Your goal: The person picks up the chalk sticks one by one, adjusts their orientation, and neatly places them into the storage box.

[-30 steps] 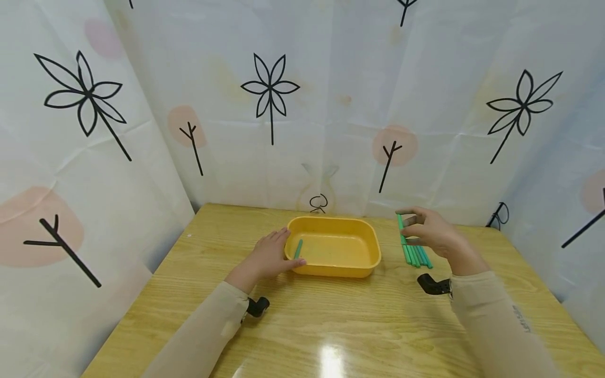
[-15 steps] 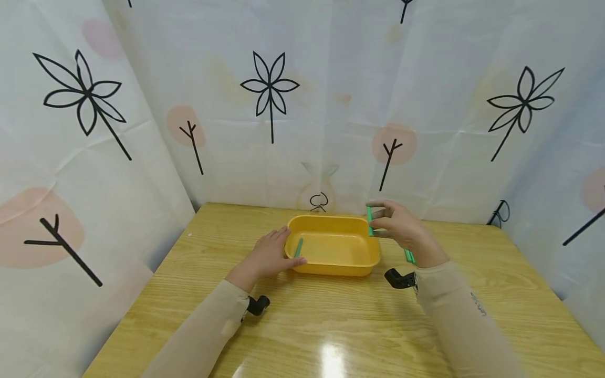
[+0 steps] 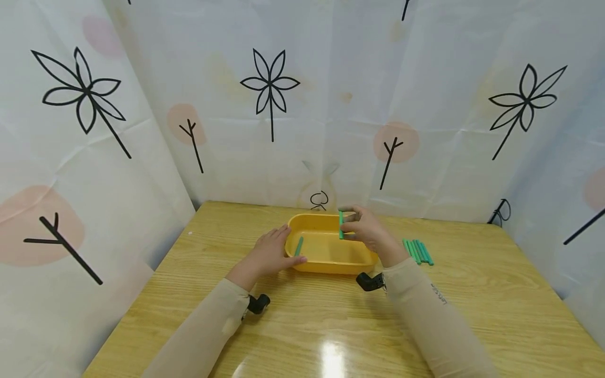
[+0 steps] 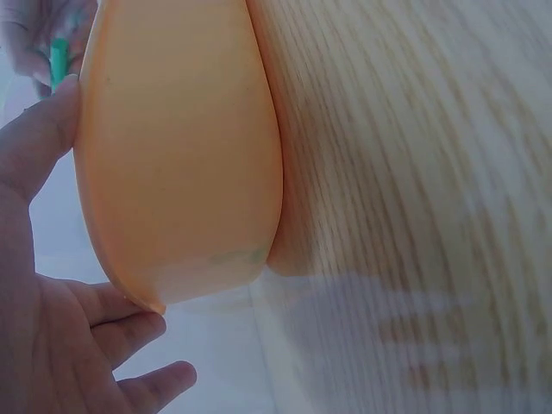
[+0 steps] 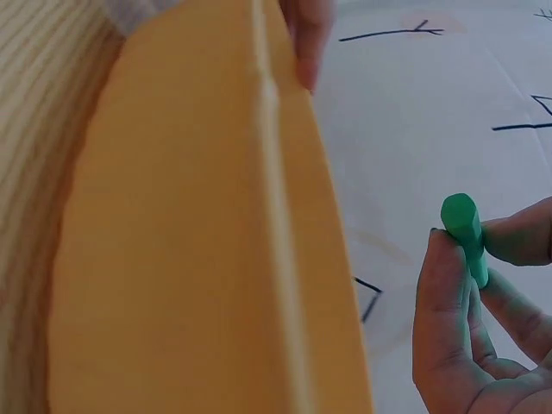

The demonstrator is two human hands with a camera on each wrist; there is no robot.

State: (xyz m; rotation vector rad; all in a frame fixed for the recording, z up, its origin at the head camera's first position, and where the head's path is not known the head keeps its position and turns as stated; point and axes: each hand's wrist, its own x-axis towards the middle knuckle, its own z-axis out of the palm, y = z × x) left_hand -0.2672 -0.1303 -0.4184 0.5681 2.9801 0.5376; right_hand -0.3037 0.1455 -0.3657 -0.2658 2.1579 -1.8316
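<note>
My right hand (image 3: 371, 233) pinches a green crayon (image 3: 341, 226) between thumb and fingertips, above the right half of a yellow plastic basin (image 3: 326, 268). In the right wrist view the crayon (image 5: 464, 226) shows a faceted end, and the basin wall (image 5: 172, 224) fills the left. My left hand (image 3: 267, 257) rests at the basin's left end, thumb on the near rim and fingers along the left rim. The left wrist view has those fingers (image 4: 129, 332) nearly straight against the rim. Another green crayon (image 3: 299, 246) lies inside the basin at its left.
Several green and teal crayons (image 3: 418, 252) lie side by side on the wooden table (image 3: 302, 315), right of the basin. A white patterned curtain (image 3: 326, 131) stands behind the table and along both sides. A thin black object (image 3: 496, 212) is at the back right corner.
My right hand has carried the green crayon leftward from the row of crayons to over the basin, uncovering the row. My left hand and the basin have stayed in place.
</note>
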